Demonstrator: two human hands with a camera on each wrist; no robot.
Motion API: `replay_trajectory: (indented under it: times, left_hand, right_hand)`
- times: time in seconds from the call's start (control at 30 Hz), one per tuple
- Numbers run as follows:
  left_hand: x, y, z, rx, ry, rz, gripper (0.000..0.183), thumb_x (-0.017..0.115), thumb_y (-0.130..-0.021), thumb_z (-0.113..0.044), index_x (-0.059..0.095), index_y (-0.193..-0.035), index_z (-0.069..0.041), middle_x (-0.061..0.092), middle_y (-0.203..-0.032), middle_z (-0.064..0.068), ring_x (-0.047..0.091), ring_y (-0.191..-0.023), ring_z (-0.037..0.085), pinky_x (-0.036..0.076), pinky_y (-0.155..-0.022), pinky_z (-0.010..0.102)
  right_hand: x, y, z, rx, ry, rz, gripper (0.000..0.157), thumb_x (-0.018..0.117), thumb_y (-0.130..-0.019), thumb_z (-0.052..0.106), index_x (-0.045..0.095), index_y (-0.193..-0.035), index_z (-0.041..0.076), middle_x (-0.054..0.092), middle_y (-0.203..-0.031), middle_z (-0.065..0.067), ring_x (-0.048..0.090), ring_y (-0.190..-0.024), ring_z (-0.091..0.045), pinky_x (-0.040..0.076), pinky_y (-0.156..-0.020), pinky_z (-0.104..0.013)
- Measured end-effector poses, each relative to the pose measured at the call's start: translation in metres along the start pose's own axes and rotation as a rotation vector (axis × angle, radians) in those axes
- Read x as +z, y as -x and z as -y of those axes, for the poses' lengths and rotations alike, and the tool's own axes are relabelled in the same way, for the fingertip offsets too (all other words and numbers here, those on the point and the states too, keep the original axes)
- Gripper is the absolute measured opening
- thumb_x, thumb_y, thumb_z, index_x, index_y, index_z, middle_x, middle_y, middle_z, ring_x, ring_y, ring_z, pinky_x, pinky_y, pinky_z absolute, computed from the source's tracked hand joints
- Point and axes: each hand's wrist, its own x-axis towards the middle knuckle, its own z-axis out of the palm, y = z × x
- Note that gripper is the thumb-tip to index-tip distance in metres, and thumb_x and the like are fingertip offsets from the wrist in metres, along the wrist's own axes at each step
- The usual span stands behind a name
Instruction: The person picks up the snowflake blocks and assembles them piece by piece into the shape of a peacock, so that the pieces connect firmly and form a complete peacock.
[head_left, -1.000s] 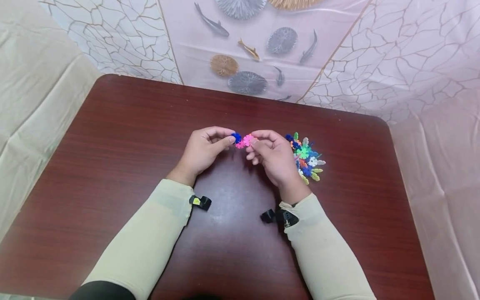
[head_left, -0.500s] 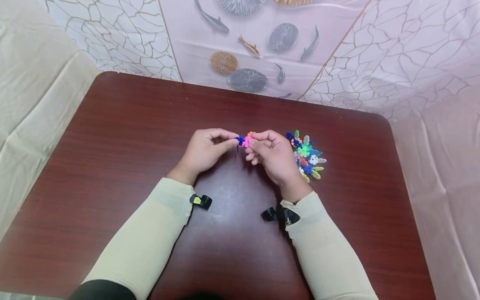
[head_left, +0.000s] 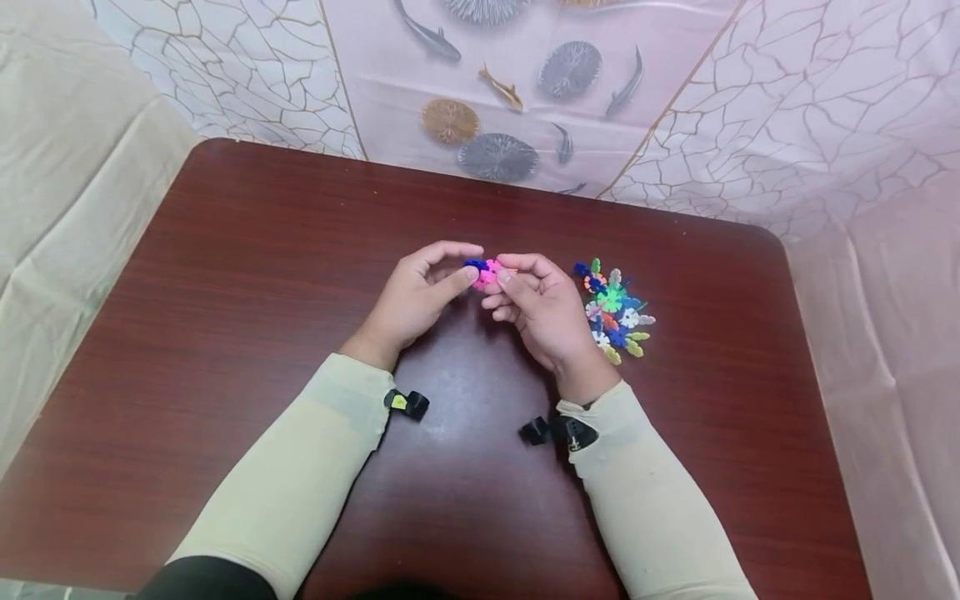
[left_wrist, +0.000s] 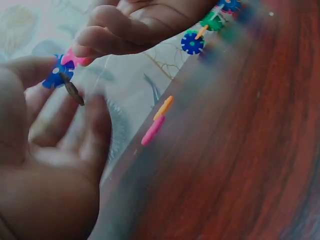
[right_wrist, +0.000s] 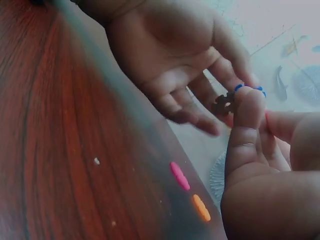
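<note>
Both hands meet over the middle of the table. My left hand [head_left: 420, 296] has its thumb at a small notched blue snowflake disc [left_wrist: 59, 72], pinching it; its index finger is raised in the head view. A dark brown notched disc [left_wrist: 74, 92] sticks out at an angle beside the blue one. My right hand [head_left: 551, 312] pinches a pink snowflake disc [head_left: 491, 271] between thumb and index finger, right against the blue disc. Its other fingers curl below. In the right wrist view the right thumb hides most of these discs.
A cluster of multicoloured snowflake discs [head_left: 611, 304] lies just right of the right hand. In the right wrist view, a pink piece [right_wrist: 180, 176] and an orange piece [right_wrist: 201, 208] appear near the edge of the dark red table [head_left: 247, 317]. A patterned cloth [head_left: 487, 92] hangs behind.
The left fingers have shifted on the blue disc, the index finger lifting away while the thumb stays at it. The blue and pink discs have turned and moved slightly up.
</note>
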Motion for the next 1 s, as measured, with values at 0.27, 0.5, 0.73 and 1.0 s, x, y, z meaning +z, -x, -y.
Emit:
replay_trajectory:
  times: [0.27,0.5,0.73,1.0]
  left_hand:
    - [-0.008,-0.008,0.006,-0.085,0.223,-0.179,0.007,0.080,-0.105,-0.010,0.081,-0.112,-0.007,0.080,-0.093,0.005,0.076,-0.086,0.023,0.064,-0.074,0.026]
    - [-0.009,-0.008,0.011,-0.154,0.384,-0.170,0.006,0.079,-0.104,-0.003,0.080,-0.110,-0.004,0.082,-0.098,0.007,0.079,-0.085,0.015,0.068,-0.082,0.026]
    - [-0.009,-0.006,0.016,-0.157,0.334,-0.129,0.009,0.083,-0.101,-0.001,0.082,-0.109,-0.006,0.084,-0.097,0.007,0.080,-0.088,0.018,0.069,-0.085,0.028]
    - [-0.005,-0.006,0.013,-0.156,0.281,-0.086,0.014,0.081,-0.100,0.002,0.081,-0.114,0.001,0.085,-0.101,0.015,0.080,-0.089,0.016,0.068,-0.084,0.028]
  right_hand:
    - [-0.001,-0.005,-0.001,0.045,0.841,-0.001,0.050,0.071,-0.110,0.023,0.065,-0.160,0.023,0.075,-0.090,-0.004,0.066,-0.068,-0.018,0.055,-0.065,-0.032]
    - [0.005,-0.004,-0.003,0.046,1.298,0.065,0.036,0.072,-0.110,0.032,0.077,-0.142,0.018,0.063,-0.073,-0.002,0.057,-0.065,-0.021,0.046,-0.062,-0.037]
    - [0.008,0.001,0.000,0.095,1.350,0.020,0.025,0.082,-0.105,0.031,0.075,-0.123,0.015,0.068,-0.093,-0.005,0.062,-0.083,-0.024,0.054,-0.072,-0.038]
    - [0.007,0.005,0.011,0.075,1.271,0.003,0.017,0.083,-0.105,0.028,0.069,-0.110,0.018,0.071,-0.095,-0.004,0.066,-0.085,-0.024,0.056,-0.076,-0.040]
